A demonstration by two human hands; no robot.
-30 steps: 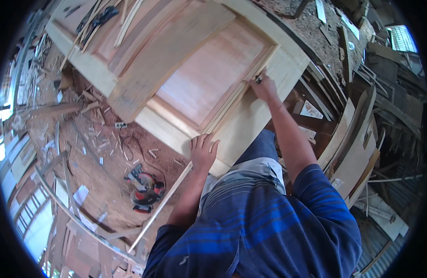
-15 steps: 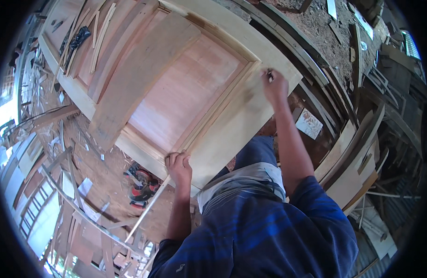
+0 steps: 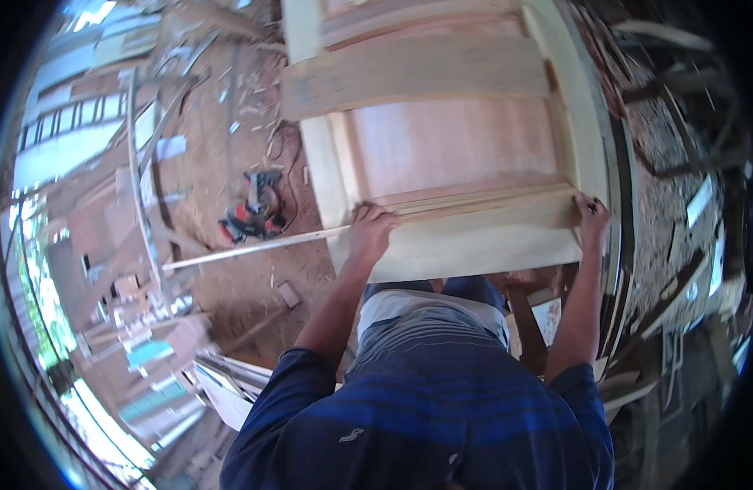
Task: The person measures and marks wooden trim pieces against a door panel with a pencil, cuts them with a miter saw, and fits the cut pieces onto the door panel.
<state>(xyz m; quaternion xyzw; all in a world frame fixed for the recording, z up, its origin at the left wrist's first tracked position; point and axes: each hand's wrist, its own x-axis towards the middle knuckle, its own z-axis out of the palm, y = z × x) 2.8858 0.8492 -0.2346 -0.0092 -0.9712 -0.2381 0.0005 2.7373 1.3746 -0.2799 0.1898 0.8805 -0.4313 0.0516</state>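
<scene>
A pale wooden panelled door (image 3: 461,247) lies beneath both hands, with a wide weathered board (image 3: 417,75) across it. A long thin wooden strip (image 3: 254,247) runs along the door's near inner moulding and sticks out past its left edge. My left hand (image 3: 371,230) has its fingers curled over the strip at the door's left stile. At the other end of the moulding, my right hand (image 3: 591,216) is closed on a small dark object, too small to make out, against the strip's right end.
A red and black circular saw (image 3: 252,214) with a cord lies on the dirt floor at left, among offcuts and long timbers (image 3: 134,180). More lumber and debris (image 3: 674,237) line the right side. Bright openings (image 3: 45,294) are at the far left.
The view has swung round, so the door now stands upright in the picture. My right hand has moved to the moulding's corner; my left hand stays on the strip.
</scene>
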